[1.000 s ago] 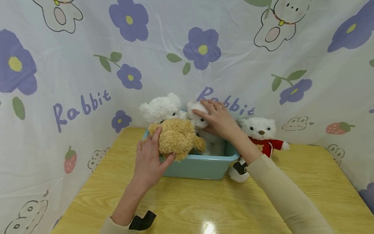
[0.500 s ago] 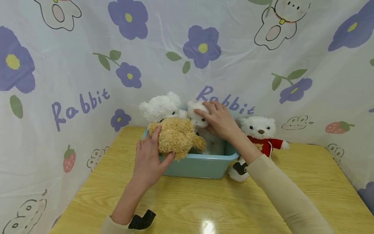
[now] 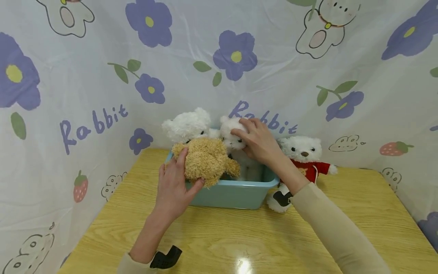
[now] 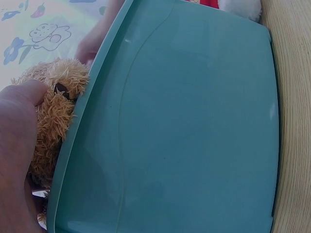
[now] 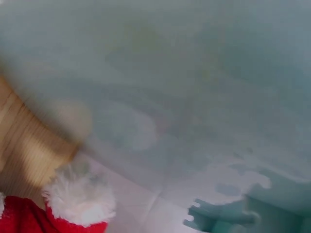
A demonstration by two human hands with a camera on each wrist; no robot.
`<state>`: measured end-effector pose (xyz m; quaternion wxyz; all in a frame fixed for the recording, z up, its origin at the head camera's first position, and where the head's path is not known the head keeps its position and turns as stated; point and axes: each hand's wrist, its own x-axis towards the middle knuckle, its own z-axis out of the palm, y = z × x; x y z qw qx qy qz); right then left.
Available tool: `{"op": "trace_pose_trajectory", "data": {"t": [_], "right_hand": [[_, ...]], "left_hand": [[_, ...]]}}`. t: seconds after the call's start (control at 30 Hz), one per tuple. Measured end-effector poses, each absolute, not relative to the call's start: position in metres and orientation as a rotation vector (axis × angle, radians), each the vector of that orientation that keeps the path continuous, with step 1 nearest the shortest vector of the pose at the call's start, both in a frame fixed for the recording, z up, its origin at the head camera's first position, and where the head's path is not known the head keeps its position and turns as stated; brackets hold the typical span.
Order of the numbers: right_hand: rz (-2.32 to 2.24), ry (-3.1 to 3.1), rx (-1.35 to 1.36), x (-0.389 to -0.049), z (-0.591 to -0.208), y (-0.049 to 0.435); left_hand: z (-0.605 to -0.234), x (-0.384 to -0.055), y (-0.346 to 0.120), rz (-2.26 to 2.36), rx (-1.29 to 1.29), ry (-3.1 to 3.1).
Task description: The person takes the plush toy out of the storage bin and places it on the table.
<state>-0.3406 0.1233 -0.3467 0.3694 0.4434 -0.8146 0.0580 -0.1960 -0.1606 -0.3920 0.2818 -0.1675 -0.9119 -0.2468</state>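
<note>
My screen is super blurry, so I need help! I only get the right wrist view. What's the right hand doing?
Observer: The right hand is holding the head of a small, white, fluffy plush toy that is inside a rectangular, light teal plastic tub.

Child: Cool! And the left hand?

Observer: The left hand is gripping a curly-furred tan plush toy.

Child: I see red cloth with white fluff at the bottom. Whose is it?

Observer: It belongs to a white plush bear in a red sweater, with a brown nose, sitting beside the tub.
</note>
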Motion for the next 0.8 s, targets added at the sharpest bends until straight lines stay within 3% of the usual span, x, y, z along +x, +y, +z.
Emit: {"op": "trace_pose_trajectory", "data": {"t": [0.8], "right_hand": [[0.27, -1.913, 1.076, -0.312, -0.308, 0.157]], "left_hand": [[-0.391, -0.198, -0.159, -0.68, -0.425, -2.468]]}}
